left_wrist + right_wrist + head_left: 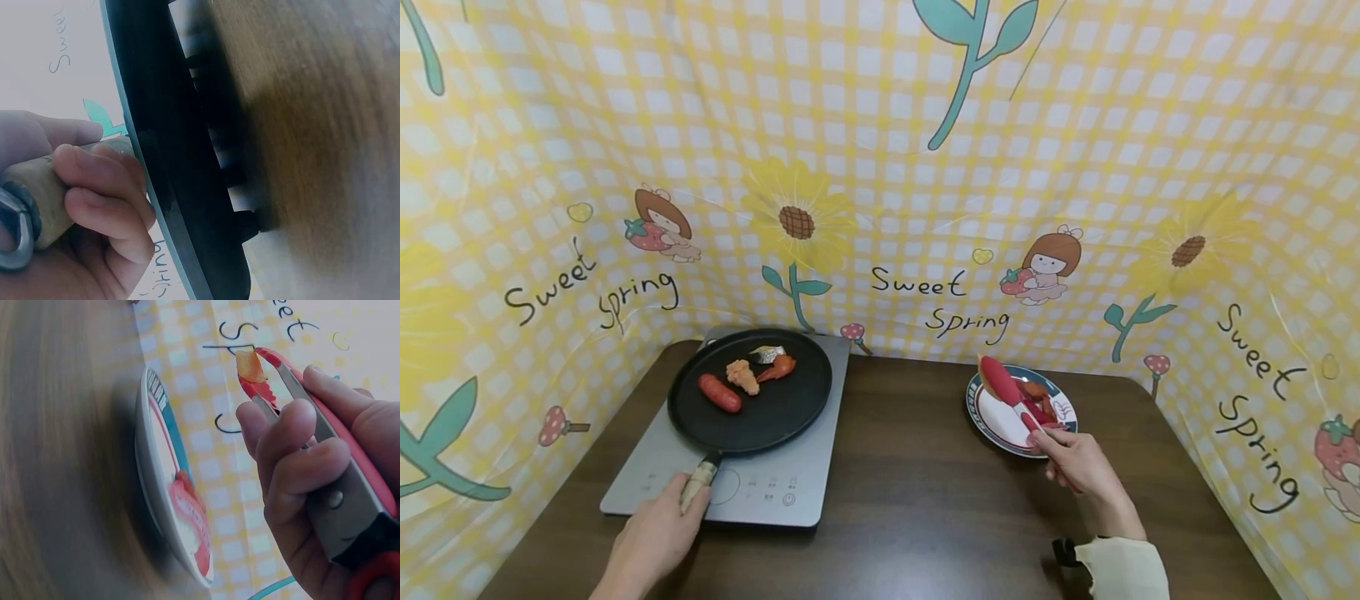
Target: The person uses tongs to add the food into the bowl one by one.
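Ahead of the right hand (1081, 471), the red-tipped tongs (1002, 383) point forward and leftward, their long axis slanting over the plate (997, 422). Right fingers are curled round the tongs' arms; the tips pinch an orange-yellow piece (251, 366). Just beneath these tips, the plate holds red food pieces (1037, 402). Left hand (658, 529) fingers are wrapped round the pan handle (700, 482), whose axis runs forward and slightly right. Beyond those fingers, the black pan (760, 427) sits on a silver hotplate (647, 471), bearing several food items, including a sausage (720, 392) slanting from far left to near right.
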`<state>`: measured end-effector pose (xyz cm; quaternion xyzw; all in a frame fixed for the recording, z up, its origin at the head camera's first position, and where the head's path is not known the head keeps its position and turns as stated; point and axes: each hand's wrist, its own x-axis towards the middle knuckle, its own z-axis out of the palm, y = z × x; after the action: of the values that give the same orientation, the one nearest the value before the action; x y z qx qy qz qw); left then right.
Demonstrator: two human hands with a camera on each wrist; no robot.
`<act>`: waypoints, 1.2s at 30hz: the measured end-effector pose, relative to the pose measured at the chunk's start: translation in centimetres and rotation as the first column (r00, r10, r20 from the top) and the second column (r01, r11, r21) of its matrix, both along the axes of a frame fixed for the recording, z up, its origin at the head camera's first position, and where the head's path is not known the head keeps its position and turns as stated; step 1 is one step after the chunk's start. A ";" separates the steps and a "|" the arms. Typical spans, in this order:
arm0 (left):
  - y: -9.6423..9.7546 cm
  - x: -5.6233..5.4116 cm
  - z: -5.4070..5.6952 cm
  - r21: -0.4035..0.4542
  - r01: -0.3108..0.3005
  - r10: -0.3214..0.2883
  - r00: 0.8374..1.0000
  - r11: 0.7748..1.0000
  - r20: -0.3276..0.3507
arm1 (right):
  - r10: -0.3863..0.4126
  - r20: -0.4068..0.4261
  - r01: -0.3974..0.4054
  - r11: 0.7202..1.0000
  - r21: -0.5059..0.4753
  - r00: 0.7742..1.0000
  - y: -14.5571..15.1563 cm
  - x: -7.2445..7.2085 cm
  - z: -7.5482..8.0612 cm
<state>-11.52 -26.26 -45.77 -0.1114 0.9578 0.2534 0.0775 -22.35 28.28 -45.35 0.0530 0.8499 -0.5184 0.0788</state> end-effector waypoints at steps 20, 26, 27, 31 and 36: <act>-0.1 0.0 0.0 0.003 -0.004 0.004 1.000 1.000 -0.003 | 0.130 -0.058 -0.132 0.991 -0.032 0.990 -2.9 0.0 1.4; 0.0 0.0 -0.1 0.003 -0.004 0.004 1.000 1.000 -0.014 | 0.176 -0.059 -0.178 0.984 -0.028 0.983 -4.2 -0.3 0.8; 0.0 0.0 -0.1 0.003 -0.004 0.005 1.000 1.000 -0.015 | 0.183 -0.062 -0.185 0.982 -0.026 0.981 -4.3 -0.4 0.6; 0.0 0.0 -0.1 0.009 -0.001 0.001 1.000 1.000 -0.012 | 0.183 -0.046 -0.185 0.982 -0.035 0.982 -4.7 -0.7 -0.6; 0.0 0.1 0.0 0.000 0.006 -0.006 1.000 1.000 -0.010 | 0.201 -0.024 -0.202 0.976 -0.085 0.979 -5.3 -0.8 -1.2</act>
<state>-11.45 -26.27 -45.75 -0.1074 0.9585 0.2537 0.0736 -23.11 22.98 -46.58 -0.0408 0.8280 -0.5447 0.1267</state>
